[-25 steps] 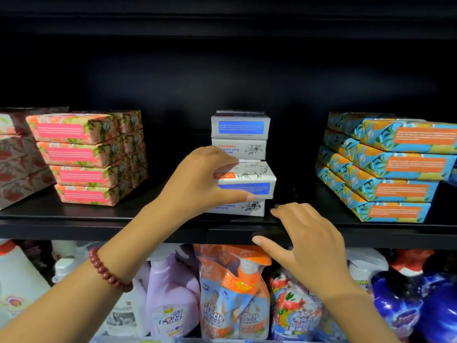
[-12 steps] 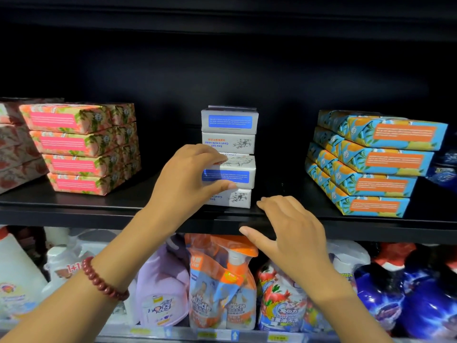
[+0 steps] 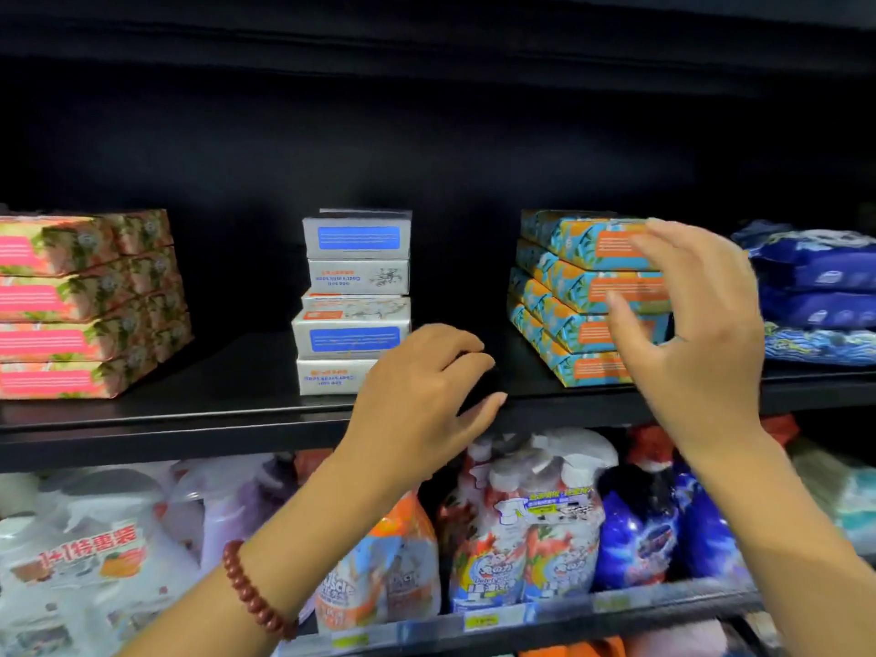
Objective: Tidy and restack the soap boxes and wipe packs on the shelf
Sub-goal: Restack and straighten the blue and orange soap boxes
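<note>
Left hand (image 3: 422,395): fingers loosely curled, nothing held. Low in front of the shelf (image 3: 189,419) lip, just right of the white stack (image 3: 355,301), covering its bottom right corner. Right hand (image 3: 687,324): fingers spread and arched, empty. Raised in front of the orange stack (image 3: 559,296), well right of the white stack. Too blurred to tell whether touching those boxes.

Likely risks:
- A knuckle catching the white stack's lowest box in passing. Narrow column, four high, third box jutting forward. Probably quick to shear or tip off the lip onto the bottles (image 3: 521,538) below.
- A sideways grab at the orange stack with the spread hand. Stepped tiers, likely to slide apart rather than lift as one.
- Blurred right hand, probably moving fast. Worse odds on both counts.

Look of the goods:
- White stack: small grey-white cartons. Blue label on the top and third boxes, print upside down on the second and bottom ones, edges not flush.
- Orange stack: four flat teal-and-orange boxes, each tier stepped off the next, a second row behind.
- Blue packs (image 3: 815,286), far right of the white stack: soft, crumpled, loosely piled.
- Pink stack (image 3: 80,305), well left of the white stack: four tiers, roughly squared, more boxes behind.
</note>
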The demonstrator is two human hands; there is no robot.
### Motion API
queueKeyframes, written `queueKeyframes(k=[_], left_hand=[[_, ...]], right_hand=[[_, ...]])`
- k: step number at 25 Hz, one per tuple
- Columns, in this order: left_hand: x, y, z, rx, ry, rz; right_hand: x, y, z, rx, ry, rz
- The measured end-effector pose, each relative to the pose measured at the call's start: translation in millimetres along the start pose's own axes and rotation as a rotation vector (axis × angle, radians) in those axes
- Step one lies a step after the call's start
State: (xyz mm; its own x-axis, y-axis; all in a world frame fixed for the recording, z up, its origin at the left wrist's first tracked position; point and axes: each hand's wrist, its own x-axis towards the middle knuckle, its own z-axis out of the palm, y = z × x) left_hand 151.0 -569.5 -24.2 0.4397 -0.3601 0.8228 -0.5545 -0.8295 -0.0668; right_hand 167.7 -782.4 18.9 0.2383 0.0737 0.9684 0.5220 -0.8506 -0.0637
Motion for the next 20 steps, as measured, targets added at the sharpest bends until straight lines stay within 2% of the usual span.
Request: queueKeyframes(k=[2, 5, 7, 13, 20], left_hand=[[0.9, 6.0, 10.6, -0.03, -0.06, 0.021], [-0.4, 10.1, 20.9, -0.082, -0.173, -0.081], [-2.5, 12.3, 26.6, -0.048, -0.21, -0.135], [-4.9, 17.4, 34.6, 0.019, -0.18, -0.199], [4.6, 33.3, 34.6, -0.002, -0.143, -0.482]], right_hand=[[12.7, 17.5, -5.6, -0.087, -0.114, 0.027], [30.6, 40.0, -3.2, -0.159, -0.357, 0.085], [36.9, 50.6, 0.1, -0.139, -0.431, 0.105], [31.2, 59.2, 5.1, 0.062, -0.273, 0.087], [22.8, 69.5, -1.6, 0.154, -0.113, -0.041]])
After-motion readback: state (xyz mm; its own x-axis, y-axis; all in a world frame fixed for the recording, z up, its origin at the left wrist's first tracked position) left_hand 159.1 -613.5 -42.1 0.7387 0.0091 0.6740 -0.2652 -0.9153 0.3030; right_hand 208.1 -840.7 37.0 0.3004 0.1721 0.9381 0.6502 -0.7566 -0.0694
